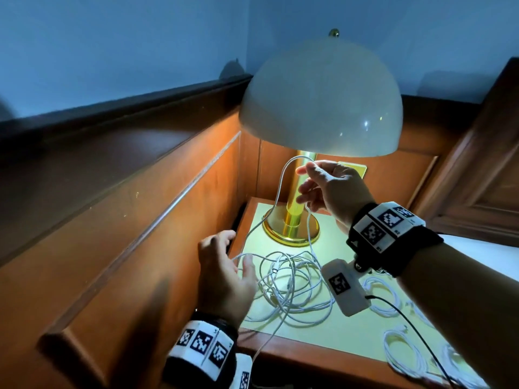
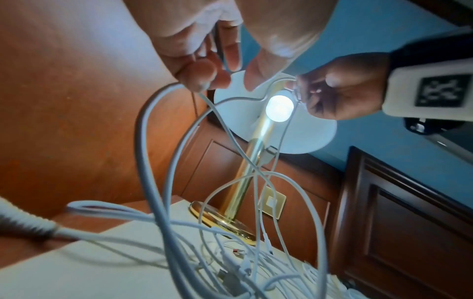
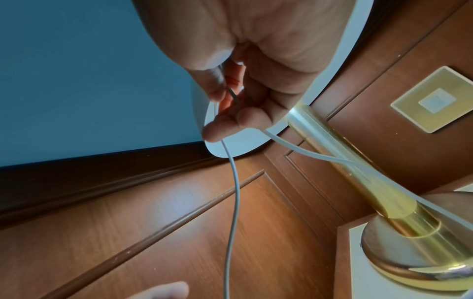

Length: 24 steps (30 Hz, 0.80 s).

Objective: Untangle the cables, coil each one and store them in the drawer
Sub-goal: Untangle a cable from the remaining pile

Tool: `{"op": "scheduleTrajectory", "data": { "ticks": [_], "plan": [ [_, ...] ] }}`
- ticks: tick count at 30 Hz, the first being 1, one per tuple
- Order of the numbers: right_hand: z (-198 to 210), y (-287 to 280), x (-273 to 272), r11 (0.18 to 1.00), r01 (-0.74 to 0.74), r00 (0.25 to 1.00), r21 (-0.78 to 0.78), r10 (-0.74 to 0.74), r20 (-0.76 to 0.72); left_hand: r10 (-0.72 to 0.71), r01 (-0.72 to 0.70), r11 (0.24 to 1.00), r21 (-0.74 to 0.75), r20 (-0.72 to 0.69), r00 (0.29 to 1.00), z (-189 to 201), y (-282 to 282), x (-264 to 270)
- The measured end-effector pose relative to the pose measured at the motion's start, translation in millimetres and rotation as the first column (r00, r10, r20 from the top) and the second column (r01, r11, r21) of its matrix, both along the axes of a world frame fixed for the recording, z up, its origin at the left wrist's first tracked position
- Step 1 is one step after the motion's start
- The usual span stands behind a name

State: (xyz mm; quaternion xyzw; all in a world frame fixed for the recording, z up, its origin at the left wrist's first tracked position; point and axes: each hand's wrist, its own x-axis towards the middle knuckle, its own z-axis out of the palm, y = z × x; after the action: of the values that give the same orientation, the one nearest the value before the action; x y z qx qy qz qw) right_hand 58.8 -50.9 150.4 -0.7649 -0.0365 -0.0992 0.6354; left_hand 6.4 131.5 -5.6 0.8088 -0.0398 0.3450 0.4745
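Note:
A tangle of white cables (image 1: 289,287) lies on the pale nightstand top (image 1: 323,329) in front of the lamp. My right hand (image 1: 306,178) is raised beside the lamp stem and pinches one white cable (image 1: 282,178), which arches over and drops on both sides to the tangle. In the right wrist view that cable (image 3: 234,182) runs out from under the right hand's (image 3: 230,113) fingers. My left hand (image 1: 237,249) is at the tangle's left edge. Its thumb and fingers (image 2: 204,74) pinch a strand there. Loops (image 2: 158,161) hang below it.
A brass lamp with a white dome shade (image 1: 320,99) and a round base (image 1: 292,231) stands at the back of the nightstand. Coiled white cables (image 1: 404,352) lie at the right front. Wooden panelling (image 1: 140,220) closes the left side. A brass wall plate (image 1: 354,167) sits behind the lamp.

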Motion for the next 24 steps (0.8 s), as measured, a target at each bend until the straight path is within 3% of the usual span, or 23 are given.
{"op": "scheduleTrajectory", "data": {
  "ticks": [4, 9, 11, 13, 16, 20, 24],
  "plan": [
    [2.4, 4.1, -3.7, 0.994, -0.030, 1.000, 0.110, 0.029, 0.009, -0.131, 0.096, 0.986, -0.136, -0.279, 0.951, -10.7, 8.7, 11.5],
    [-2.4, 9.2, -6.9, 0.967, -0.146, 0.989, 0.208, 0.149, -0.003, -0.209, 0.162, 0.974, -0.158, -0.352, 0.912, -17.9, 15.9, 21.0],
    [-11.6, 11.7, -5.5, 0.971, -0.211, 0.975, 0.115, 0.217, -0.040, -0.152, 0.126, 0.986, -0.106, -0.291, 0.945, -16.8, 14.6, 22.9],
    [-23.5, 14.4, -5.3, 0.961, -0.251, 0.965, -0.116, 0.239, -0.108, -0.075, 0.056, 0.993, -0.102, -0.198, 0.977, -9.8, 14.5, 23.5],
    [-43.4, 21.6, -8.7, 0.803, -0.283, 0.958, -0.524, 0.210, -0.195, -0.028, 0.011, 0.987, -0.160, -0.102, 0.994, 6.7, 17.4, 20.7],
    [-61.1, 38.8, -8.7, 0.664, -0.354, 0.935, -0.658, 0.260, -0.241, -0.142, 0.131, 0.970, -0.206, -0.038, 0.989, 22.9, 15.6, 15.5],
    [-66.1, 53.9, -3.6, 0.626, -0.381, 0.921, -0.680, 0.322, -0.220, -0.188, 0.184, 0.952, -0.246, 0.007, 0.982, 24.8, 16.1, 14.1]
  ]
}}
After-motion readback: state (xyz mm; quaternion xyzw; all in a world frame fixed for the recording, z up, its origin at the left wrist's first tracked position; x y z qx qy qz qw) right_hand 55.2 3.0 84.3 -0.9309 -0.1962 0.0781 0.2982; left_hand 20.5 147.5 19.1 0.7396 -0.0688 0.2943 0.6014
